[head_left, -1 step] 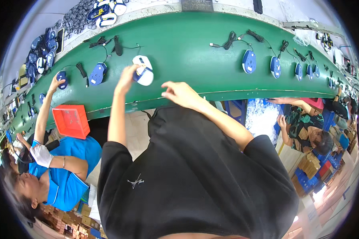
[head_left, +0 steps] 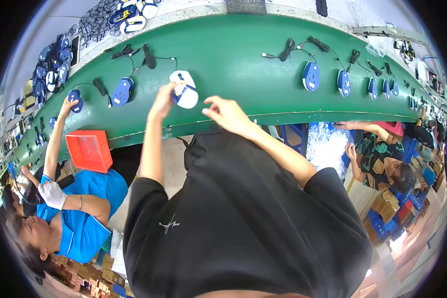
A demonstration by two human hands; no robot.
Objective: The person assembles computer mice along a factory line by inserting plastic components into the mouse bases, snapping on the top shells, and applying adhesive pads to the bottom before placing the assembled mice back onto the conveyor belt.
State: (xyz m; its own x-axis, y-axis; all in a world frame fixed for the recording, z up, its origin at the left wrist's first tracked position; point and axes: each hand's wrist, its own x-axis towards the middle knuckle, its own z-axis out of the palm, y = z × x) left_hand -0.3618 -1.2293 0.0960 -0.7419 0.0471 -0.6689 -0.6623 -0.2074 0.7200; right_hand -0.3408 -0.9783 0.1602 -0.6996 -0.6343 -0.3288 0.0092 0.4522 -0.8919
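Observation:
My left hand [head_left: 162,103] grips the left side of a white and blue computer mouse [head_left: 186,98], tilted just above the green belt surface. A thin cord runs from the mouse toward a black bundled cable [head_left: 149,57] behind it. My right hand [head_left: 227,115] hovers to the right of the mouse, apart from it, fingers partly curled, with a gap between thumb and forefinger and nothing visible in it. To the left lies a blue mouse [head_left: 122,92], underside up.
The green belt [head_left: 233,54] crosses in front of me. Several upturned blue mice, one a corded mouse [head_left: 311,76], lie to the right. At left, a co-worker's hand [head_left: 69,105] holds another blue mouse [head_left: 76,100], near a red bin [head_left: 89,150]. Mouse shells [head_left: 132,24] pile at the back left.
My left hand and the white and blue mouse have shifted slightly right. My right hand's fingers have curled a little more. The black bundled cable has moved slightly right.

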